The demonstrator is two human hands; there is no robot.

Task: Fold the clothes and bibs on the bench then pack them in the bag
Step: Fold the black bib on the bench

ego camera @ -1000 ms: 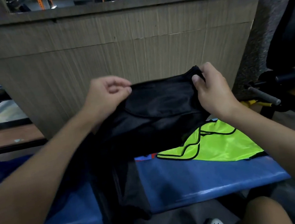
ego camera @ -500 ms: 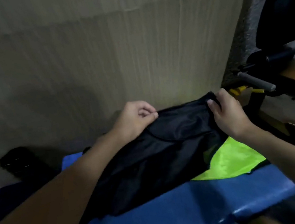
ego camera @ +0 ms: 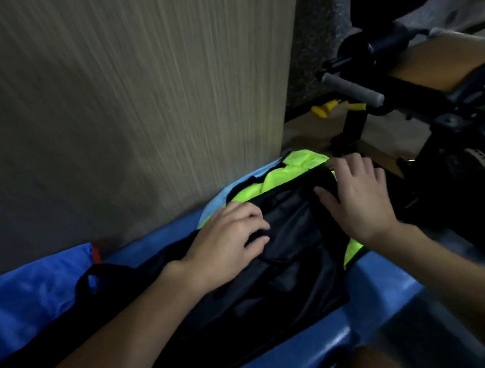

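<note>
A tall grey-brown wood-grain panel (ego camera: 130, 106) stands behind; right of it, a black metal gym machine (ego camera: 464, 152) with a grey foam-covered handle (ego camera: 352, 88) and a yellow plastic pin (ego camera: 325, 108).

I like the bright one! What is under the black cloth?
A neon yellow bib pokes out from under the black cloth, on the blue bench. Its middle is covered.

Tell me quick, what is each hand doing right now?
Left hand: open, fingers laid flat on the black garment.
Right hand: open, fingers spread, pressing the same garment's far edge.
</note>
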